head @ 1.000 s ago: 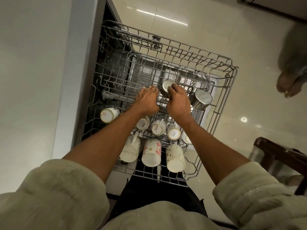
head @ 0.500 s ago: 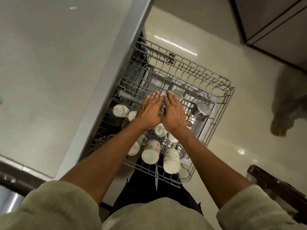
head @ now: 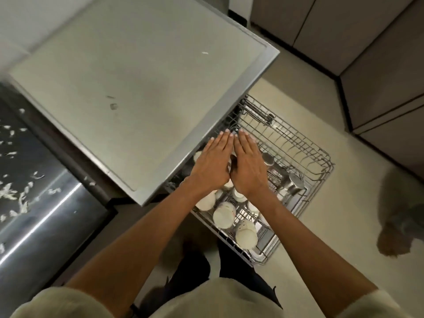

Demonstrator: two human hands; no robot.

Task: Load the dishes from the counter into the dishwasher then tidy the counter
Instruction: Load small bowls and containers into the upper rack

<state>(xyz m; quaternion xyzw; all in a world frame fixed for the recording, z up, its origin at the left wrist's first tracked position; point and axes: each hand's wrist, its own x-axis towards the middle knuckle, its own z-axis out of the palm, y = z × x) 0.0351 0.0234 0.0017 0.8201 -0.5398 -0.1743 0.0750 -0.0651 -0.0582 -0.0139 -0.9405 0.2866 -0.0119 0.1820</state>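
Sink (head: pixel 41 210) far left, white scraps on steel. Counter (head: pixel 137 88) next, bare grey top. Left hand (head: pixel 212 164) flat, fingers straight, holding nothing, above dish rack (head: pixel 305 154). Right hand (head: pixel 249 166) just beside it, likewise flat and empty. White cups (head: pixel 223 214) lie in near part of rack; steel cups (head: pixel 296 184) sit right. Rack pulled out over floor.

One wire rack (head: pixel 298 154) stands pulled out under one grey table (head: pixel 142 88). In it lie at least four white mugs, among them a red-patterned one (head: pixel 223 214) and a speckled one (head: pixel 246 232); more are hidden under the arms. Two steel cups (head: pixel 296 184) sit toward the right. Two hands, left (head: pixel 212 166) and right (head: pixel 249 167), are over the rack.
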